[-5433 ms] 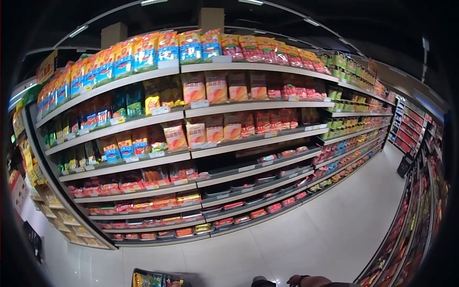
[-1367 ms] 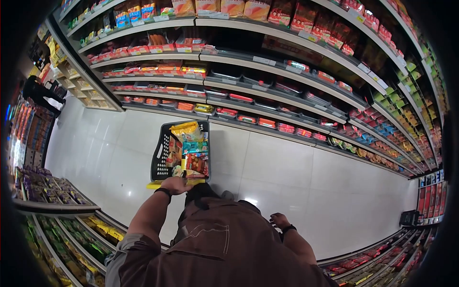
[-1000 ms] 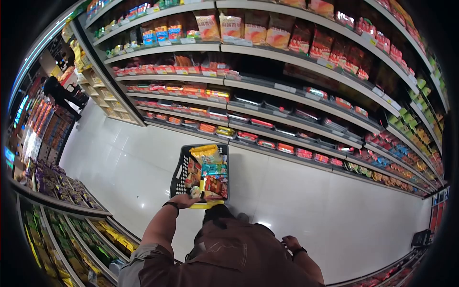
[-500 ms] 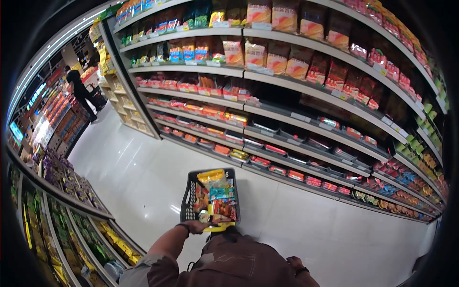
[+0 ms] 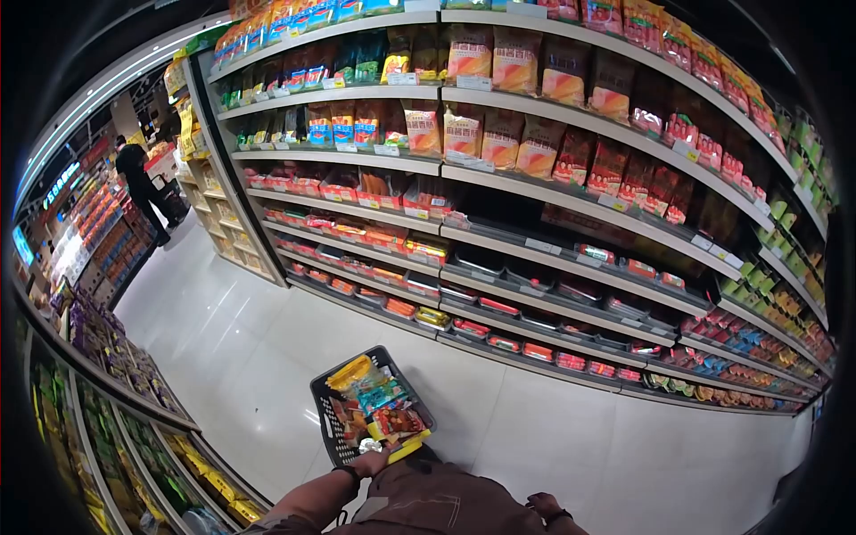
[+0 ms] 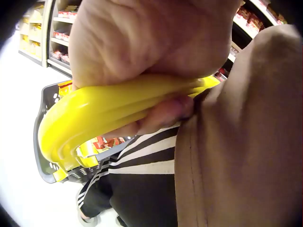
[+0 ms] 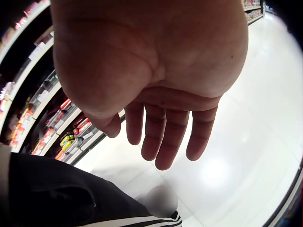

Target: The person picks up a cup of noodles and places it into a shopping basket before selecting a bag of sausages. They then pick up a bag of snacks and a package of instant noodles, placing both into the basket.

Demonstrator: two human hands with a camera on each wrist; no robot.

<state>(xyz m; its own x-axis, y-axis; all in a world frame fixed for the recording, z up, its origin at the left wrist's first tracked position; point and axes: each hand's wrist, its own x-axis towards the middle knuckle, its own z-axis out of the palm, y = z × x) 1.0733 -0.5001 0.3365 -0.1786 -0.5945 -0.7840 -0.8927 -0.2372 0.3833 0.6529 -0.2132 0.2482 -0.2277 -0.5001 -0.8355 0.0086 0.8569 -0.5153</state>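
Note:
My left hand (image 5: 369, 462) grips the yellow handle (image 6: 104, 106) of a dark shopping basket (image 5: 332, 435), fingers curled round it in the left wrist view. Inside the basket lie a yellow bag (image 5: 349, 373), a teal packet (image 5: 383, 395) and a red-brown packet (image 5: 399, 422). The basket hangs tilted in front of my body. My right hand (image 7: 151, 90) hangs at my side with its fingers loose and nothing in it; in the head view this hand (image 5: 541, 505) shows low at the right.
A tall shelf unit (image 5: 357, 160) of packaged sausages and snack bags runs across the front. Bins of yellow and green packets (image 5: 214, 477) line the lower left. Another person (image 5: 143, 192) stands at the far left by a display. Pale tiled floor (image 5: 535, 419) lies between.
Over the last second the head view has tilted up, showing more of the upper shelves. The basket has turned at an angle, still in my left hand. My right hand stays hanging loose.

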